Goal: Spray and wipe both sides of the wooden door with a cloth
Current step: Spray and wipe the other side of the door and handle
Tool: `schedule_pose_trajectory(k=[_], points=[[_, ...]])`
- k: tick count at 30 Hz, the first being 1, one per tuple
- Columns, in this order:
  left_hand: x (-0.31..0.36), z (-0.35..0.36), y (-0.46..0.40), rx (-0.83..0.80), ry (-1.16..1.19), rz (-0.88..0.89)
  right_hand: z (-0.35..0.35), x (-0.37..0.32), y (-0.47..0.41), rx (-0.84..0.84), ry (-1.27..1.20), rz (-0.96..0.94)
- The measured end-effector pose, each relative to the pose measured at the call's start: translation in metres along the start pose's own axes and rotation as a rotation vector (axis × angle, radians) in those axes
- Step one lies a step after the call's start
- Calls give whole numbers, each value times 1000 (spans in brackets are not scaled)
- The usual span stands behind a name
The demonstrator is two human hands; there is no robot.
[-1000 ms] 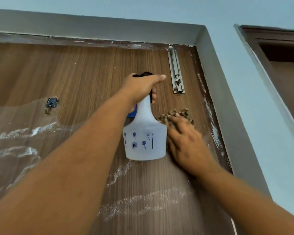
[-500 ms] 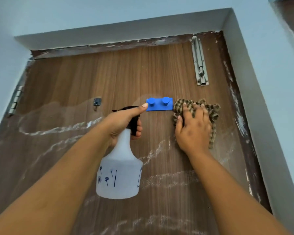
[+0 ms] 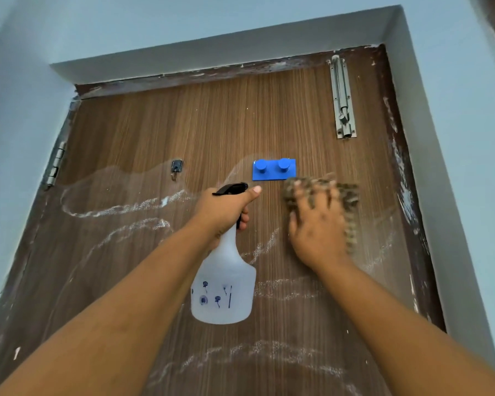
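1. Your left hand [image 3: 226, 207] is raised in front of the wooden door [image 3: 212, 124], its fingers curled round the neck of the spray bottle [image 3: 223, 287], the thumb laid straight along the black spray head and pointing right. The forearm runs up from the lower left of the view.
2. Your right hand [image 3: 316, 224] lies flat against the door with fingers spread and straight, pressing the checked cloth [image 3: 347, 195] onto the wood. Both hand and cloth are blurred. The cloth shows above the fingertips and along the hand's right edge.
3. The bottle hangs upright from your left hand, its wide base lowest. It is pale and translucent, with small blue flower prints on its side. Whether any liquid is inside, I cannot tell.
4. The cloth sits just below and to the right of the blue hook plate [image 3: 273, 170], which carries two round pegs; its upper left corner is touching or nearly touching the plate's lower right corner.
5. The door fills the middle of the view inside a pale frame. Its brown grain is dry near the top; lower down it shines wet, crossed by wavy white foam streaks.
6. A metal slide bolt [image 3: 342, 101] stands at the upper right, a small dark hook [image 3: 177, 167] left of centre, and a hinge [image 3: 56, 164] on the left edge.
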State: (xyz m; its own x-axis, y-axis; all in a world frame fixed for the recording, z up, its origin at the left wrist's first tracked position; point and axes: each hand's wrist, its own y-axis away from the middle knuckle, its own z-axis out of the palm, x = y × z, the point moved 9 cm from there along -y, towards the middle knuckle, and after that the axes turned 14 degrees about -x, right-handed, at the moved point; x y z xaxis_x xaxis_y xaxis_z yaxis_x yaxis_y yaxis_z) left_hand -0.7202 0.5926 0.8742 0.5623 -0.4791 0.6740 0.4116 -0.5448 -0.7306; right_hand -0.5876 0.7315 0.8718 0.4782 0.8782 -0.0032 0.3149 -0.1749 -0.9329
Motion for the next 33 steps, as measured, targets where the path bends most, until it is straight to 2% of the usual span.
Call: schedule_pose_trajectory(k=[2,3,5,8,10,12,16,21,24,26,28,33], points=[[-4,-8,-3,47,14,5,25,-27,7,-105,147,-222],[-5,-11,-5,49,14,7,30,-28,5,-147,189,-271],[-4,-15,-11,19,26,17,16,-6,-15,-124,162,-193],[1,-17,-15,-44,61,41,-26,43,-47,44,56,74],[-1,-17,-20,-88,72,29,-37,51,-67,65,32,147],[-4,-18,-27,-126,88,11,-33,34,-86,7,12,133],[-13,-25,-39,-160,136,13,-20,-12,-104,-53,36,-78],[-25,-29,-43,-216,150,28,-7,0,-40,139,14,99],[-29,-26,-46,-270,150,13,24,-24,4,142,114,9],[-31,-27,-52,-286,155,5,29,-30,1,117,165,-33],[-33,-26,-57,-293,172,-8,23,-36,-19,98,209,9],[-46,-24,-65,-339,235,-30,14,-58,-52,227,293,262]])
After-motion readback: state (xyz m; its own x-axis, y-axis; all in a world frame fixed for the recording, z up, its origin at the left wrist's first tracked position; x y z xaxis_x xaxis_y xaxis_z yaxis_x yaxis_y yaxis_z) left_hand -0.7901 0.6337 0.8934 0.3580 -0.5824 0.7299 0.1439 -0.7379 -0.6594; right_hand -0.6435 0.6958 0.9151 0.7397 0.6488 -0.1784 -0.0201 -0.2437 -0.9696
